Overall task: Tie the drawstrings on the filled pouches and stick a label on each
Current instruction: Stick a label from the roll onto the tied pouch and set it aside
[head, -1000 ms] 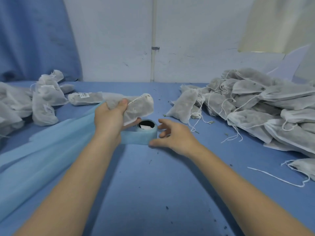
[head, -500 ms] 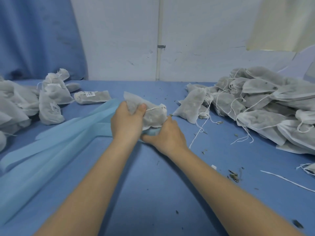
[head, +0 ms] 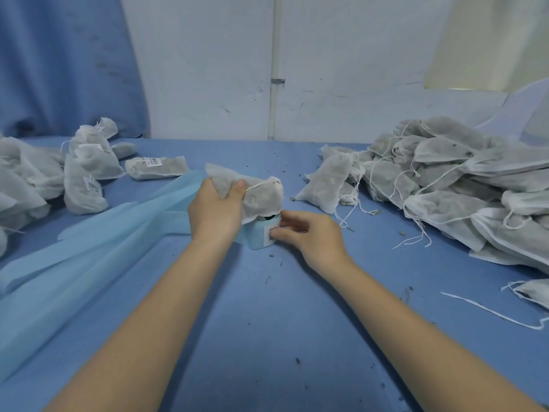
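Observation:
My left hand (head: 215,212) grips a filled white mesh pouch (head: 255,196) with its drawstring pulled tight, holding it just above a light-blue label roll (head: 257,236) in the middle of the blue table. The fingertips of my right hand (head: 309,234) pinch a white printed label (head: 271,233) at the roll's right side. A labelled pouch (head: 156,168) lies flat behind and to the left.
A large heap of filled pouches (head: 451,179) with loose strings fills the right side. Several labelled pouches (head: 86,171) are piled at the left. A long strip of blue backing paper (head: 89,242) trails leftward from the roll. A loose string (head: 490,312) and crumbs lie on the table (head: 267,322).
My right hand has slid from under the pouch to the right side of the roll and now pinches a label. My left hand keeps the pouch above the roll.

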Available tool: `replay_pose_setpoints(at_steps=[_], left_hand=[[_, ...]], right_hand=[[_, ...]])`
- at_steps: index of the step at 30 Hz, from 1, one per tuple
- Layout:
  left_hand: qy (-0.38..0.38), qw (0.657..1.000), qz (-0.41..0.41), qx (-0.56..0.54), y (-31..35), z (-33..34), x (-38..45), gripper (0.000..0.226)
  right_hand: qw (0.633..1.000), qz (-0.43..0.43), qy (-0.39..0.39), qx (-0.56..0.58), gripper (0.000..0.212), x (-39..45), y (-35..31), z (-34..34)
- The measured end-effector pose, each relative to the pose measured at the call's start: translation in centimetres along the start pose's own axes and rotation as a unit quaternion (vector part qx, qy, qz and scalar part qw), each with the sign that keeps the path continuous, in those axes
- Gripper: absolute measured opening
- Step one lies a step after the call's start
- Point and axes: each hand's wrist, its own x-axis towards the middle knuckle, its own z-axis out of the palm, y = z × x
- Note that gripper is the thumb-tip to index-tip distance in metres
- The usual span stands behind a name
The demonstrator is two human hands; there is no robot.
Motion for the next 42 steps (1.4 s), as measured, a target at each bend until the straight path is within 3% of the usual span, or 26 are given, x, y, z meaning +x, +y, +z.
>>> replay_pose_setpoints(at_steps=[9,15,23,32,37,42], left_hand=[[-0.006,1.0,-0.015,-0.013,-0.3,0.0,0.2,0.03],[-0.002,1.0,-0.009,-0.003,-0.2,0.1,0.0,0.028],[-0.015,1.0,0.004,0.016,0.1,0.2,-0.5,0.024],[-0.01,0.999,0.013,0.033,0.3,0.4,-0.8,0.026],[-0.012,0.999,0.017,0.037,0.3,0.3,-0.8,0.024],[-0.004,0.992,0.125,-0.01,1.1,0.0,-1.6,0.023]], right_hand=[[0.996,-0.017,0.08,-0.021,0.005,0.1,0.6,0.6],[0.99,-0.012,0.088,-0.112,0.011,-0.5,0.2,0.7],[0.981,-0.078,-0.014,-0.177,0.008,-2.8,-1.1,-0.5],[0.952,-0.089,-0.155,-0.249,0.031,-4.3,-1.0,-0.7],[0.972,-0.102,-0.165,-0.13,0.013,-4.8,-2.0,-0.7],[0.994,-0.082,-0.044,0.051,0.016,-4.4,-3.4,-3.8]])
